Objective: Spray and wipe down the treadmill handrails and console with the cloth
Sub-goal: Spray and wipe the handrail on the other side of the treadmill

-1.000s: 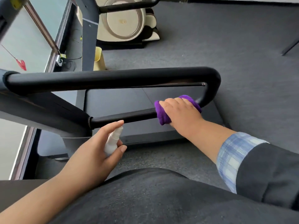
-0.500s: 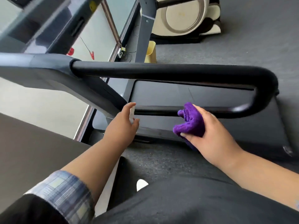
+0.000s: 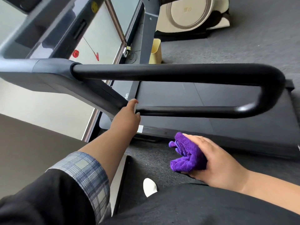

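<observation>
Below looped black handrail (image 3: 178,73) | R hand (image 3: 215,161) grips fuzzy purple cloth (image 3: 186,155)

handrail (image 3: 178,72): spans the frame's middle, looping back at right above the treadmill deck (image 3: 211,98)
left hand (image 3: 128,117): centre, at the lower bar's left end
right hand (image 3: 217,161): lower right, below the rail, holding cloth (image 3: 186,153)
elliptical machine (image 3: 191,13): upper right, behind

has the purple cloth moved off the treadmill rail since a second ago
Yes. The purple microfibre cloth, gripped in the right hand, has left the lower black handrail bar and now sits below it, toward the person.
</observation>
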A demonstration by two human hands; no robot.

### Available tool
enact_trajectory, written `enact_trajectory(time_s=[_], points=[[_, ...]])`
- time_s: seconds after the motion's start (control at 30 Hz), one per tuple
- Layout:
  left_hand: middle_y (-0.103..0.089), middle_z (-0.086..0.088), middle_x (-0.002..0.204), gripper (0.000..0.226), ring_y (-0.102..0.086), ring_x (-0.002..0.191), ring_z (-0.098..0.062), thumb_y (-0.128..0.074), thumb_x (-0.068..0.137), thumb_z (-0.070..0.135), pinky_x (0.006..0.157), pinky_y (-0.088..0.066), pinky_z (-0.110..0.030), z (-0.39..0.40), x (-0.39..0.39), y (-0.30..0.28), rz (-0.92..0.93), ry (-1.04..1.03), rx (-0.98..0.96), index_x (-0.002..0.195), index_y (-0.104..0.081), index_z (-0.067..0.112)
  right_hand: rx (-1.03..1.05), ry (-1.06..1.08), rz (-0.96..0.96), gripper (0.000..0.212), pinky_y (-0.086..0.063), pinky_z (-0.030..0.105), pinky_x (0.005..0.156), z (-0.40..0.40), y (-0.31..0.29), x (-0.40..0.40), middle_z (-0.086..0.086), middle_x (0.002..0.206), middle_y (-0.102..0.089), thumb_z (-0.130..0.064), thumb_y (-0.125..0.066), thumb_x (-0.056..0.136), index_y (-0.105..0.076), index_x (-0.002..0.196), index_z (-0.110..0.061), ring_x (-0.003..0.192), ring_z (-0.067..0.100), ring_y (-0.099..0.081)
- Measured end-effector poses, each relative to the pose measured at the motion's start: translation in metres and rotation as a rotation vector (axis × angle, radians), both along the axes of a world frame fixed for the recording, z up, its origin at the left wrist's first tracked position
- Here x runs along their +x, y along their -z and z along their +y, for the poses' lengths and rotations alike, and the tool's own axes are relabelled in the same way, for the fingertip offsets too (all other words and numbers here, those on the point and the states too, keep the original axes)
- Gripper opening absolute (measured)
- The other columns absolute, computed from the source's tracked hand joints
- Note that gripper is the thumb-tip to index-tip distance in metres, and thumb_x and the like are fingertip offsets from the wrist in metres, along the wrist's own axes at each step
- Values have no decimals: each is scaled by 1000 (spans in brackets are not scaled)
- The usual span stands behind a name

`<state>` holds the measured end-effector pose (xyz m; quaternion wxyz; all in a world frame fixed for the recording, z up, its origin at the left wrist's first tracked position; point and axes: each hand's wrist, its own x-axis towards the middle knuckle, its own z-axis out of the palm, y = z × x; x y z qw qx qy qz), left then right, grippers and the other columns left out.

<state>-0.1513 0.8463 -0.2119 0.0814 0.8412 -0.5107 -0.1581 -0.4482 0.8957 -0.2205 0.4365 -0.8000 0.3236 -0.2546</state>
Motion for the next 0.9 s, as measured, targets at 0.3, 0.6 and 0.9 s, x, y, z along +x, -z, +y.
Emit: enact_trajectory(time_s=[0.3,0.6,0.9], points=[[-56,4,97,47,-56,63,-12,-50,97,34,49,-38,-28,4,-52,-9,16,108,-17,138,-28,43,41,64,-1,88,-38,26,109,0,-9,-32,-28,139,-47,-52,-80,68,-40,146,-42,130,3,-50],[-62,-2,105,41,-57,77,-24,-51,96,29,63,-40,-33,-13,-122,-15,-30,322,-64,133,-34,36,31,118,10,88,-38,28,110,2,-14,-62,-26,137,-51,-57,-78,69,-39,145,-38,130,2,-49],[-63,-8,112,49,-63,83,-29,-51,96,29,68,-52,-38,-18,-164,-24,-41,435,-78,139,-29,37,-19,141,9,87,-33,17,111,3,-17,-84,-33,140,-43,-59,-77,68,-36,143,-48,132,-3,-45]])
